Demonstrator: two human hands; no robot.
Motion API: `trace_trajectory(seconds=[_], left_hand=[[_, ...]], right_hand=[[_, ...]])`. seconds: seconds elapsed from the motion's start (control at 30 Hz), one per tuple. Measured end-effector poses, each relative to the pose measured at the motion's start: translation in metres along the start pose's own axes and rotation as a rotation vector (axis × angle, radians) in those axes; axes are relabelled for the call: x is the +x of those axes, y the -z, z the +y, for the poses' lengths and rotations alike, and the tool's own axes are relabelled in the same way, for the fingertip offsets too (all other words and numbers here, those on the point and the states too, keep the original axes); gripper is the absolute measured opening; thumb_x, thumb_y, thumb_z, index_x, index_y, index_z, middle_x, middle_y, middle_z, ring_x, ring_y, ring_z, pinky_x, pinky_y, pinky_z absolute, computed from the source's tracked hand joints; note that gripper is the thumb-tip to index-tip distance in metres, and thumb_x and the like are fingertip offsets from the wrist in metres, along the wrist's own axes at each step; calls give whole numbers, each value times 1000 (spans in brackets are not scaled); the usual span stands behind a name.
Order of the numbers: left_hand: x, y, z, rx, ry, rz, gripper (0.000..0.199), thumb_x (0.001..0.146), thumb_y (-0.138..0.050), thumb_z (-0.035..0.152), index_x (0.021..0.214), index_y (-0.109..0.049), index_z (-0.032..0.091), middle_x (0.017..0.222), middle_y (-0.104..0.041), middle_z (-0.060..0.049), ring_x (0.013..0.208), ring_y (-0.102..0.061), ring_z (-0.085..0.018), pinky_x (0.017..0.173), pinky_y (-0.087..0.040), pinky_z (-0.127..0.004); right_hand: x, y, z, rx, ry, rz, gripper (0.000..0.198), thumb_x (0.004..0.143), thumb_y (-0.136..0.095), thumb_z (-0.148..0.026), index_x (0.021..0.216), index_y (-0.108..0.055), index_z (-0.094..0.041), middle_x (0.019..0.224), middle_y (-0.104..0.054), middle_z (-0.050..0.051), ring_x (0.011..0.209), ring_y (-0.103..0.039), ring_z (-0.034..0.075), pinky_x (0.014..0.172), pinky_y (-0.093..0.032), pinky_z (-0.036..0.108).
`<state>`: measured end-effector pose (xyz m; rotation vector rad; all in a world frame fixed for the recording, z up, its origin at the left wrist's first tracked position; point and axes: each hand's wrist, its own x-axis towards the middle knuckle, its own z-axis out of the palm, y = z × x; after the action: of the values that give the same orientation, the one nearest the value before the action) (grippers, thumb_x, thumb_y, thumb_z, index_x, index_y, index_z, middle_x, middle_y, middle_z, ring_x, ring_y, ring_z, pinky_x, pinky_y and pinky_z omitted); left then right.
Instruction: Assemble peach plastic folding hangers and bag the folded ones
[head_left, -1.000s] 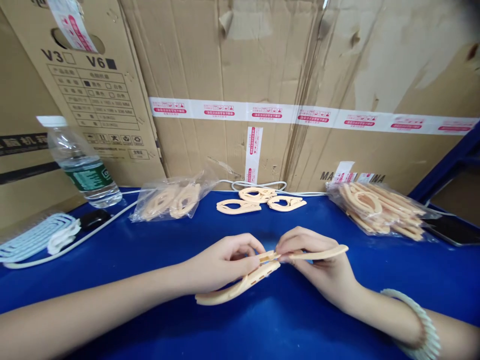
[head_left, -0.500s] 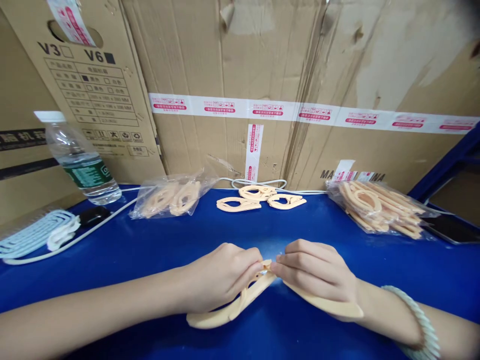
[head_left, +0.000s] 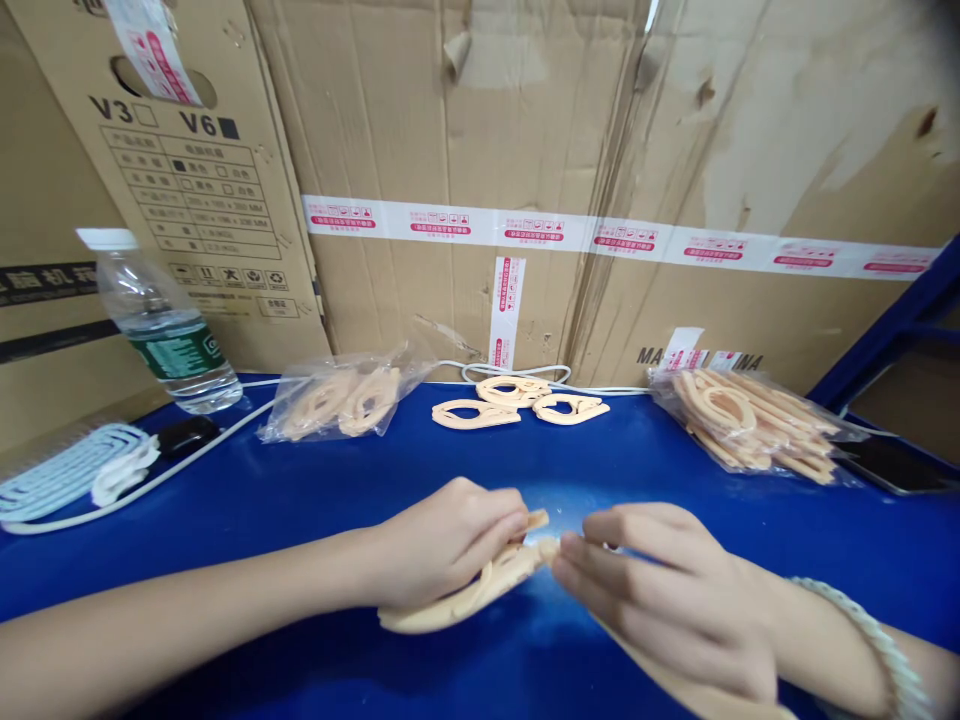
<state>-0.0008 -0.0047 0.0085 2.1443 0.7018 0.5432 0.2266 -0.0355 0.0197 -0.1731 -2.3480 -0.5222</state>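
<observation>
A peach plastic folding hanger is between my hands, just over the blue table. My left hand is closed around one side of it, with the curved arm jutting out under the palm. My right hand grips the other arm, which slants down to the lower right beneath the fingers. Around the middle joint my right fingertips touch the hanger; part of that joint is hidden by them. Farther back lie three folded hangers of the same colour, close together.
A clear bag of hangers lies at the back left, and a fuller bag at the back right beside a phone. A water bottle, a hairbrush and a white cable are leftward. Cardboard stands behind.
My right hand has moved right and down, its arm of the hanger swinging lower toward me. My left hand keeps its hold with that side turned slightly flatter.
</observation>
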Motion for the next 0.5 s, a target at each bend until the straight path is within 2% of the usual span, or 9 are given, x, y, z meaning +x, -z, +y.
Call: trace_trajectory(seconds=[0.07,0.1,0.17,0.2,0.23,0.27,0.37,0.43,0.5], left_hand=[[5,5,-5,-163,63,72,36,98,-41,43,74,-52,19,63,-50,2,54,-44,-13,55,-32,-26],[8,8,-8,-256,100,108,37,98,-40,46,77,-54,19,65,-54,1,55,-48,-14,56,-36,-25],[13,14,-15,-444,170,175,29,95,-47,42,84,-59,18,72,-61,-2,61,-56,-15,58,-43,-25],[15,16,-19,-532,206,212,22,93,-52,36,88,-61,17,78,-63,-4,66,-59,-15,60,-45,-24],[17,18,-23,-616,245,247,15,90,-56,30,92,-63,17,84,-65,-5,70,-61,-15,62,-46,-24],[19,19,-26,-696,285,279,14,88,-56,24,96,-64,17,89,-66,-6,73,-62,-15,65,-48,-24],[21,22,-32,-919,391,340,25,93,-45,21,108,-65,18,98,-69,-8,77,-65,-16,76,-53,-31],[21,24,-32,-1033,428,361,34,97,-37,28,111,-66,16,100,-70,-11,79,-66,-17,81,-53,-34],[21,25,-30,-1113,442,367,45,99,-33,40,109,-68,12,99,-70,-13,79,-66,-19,78,-54,-33]], right_hand=[[-3,2,10,68,-224,57,24,101,-42,-10,97,-65,-15,83,-70,6,80,-65,16,70,-55,28],[-6,4,18,151,-373,11,22,100,-43,-12,96,-64,-17,89,-70,7,85,-65,17,74,-54,31],[-13,8,38,324,-723,-207,16,96,-50,-17,87,-63,-18,92,-70,8,87,-65,19,77,-53,33],[-18,9,47,415,-898,-365,12,93,-54,-19,85,-63,-19,89,-70,6,83,-66,19,72,-52,32],[-23,10,56,465,-986,-471,7,89,-58,-21,85,-63,-18,82,-71,5,75,-66,19,65,-51,30],[-27,10,63,493,-1055,-550,5,86,-61,-22,88,-63,-17,75,-70,4,67,-64,18,58,-49,28],[-41,5,75,487,-1146,-627,34,81,-64,-16,114,-59,-11,65,-67,1,55,-60,15,49,-44,24],[-48,2,78,471,-1188,-650,50,81,-62,-13,130,-51,-9,65,-67,0,55,-59,15,50,-44,23],[-51,0,77,450,-1200,-678,52,83,-62,-16,133,-49,-8,62,-66,-1,53,-59,16,48,-44,23]])
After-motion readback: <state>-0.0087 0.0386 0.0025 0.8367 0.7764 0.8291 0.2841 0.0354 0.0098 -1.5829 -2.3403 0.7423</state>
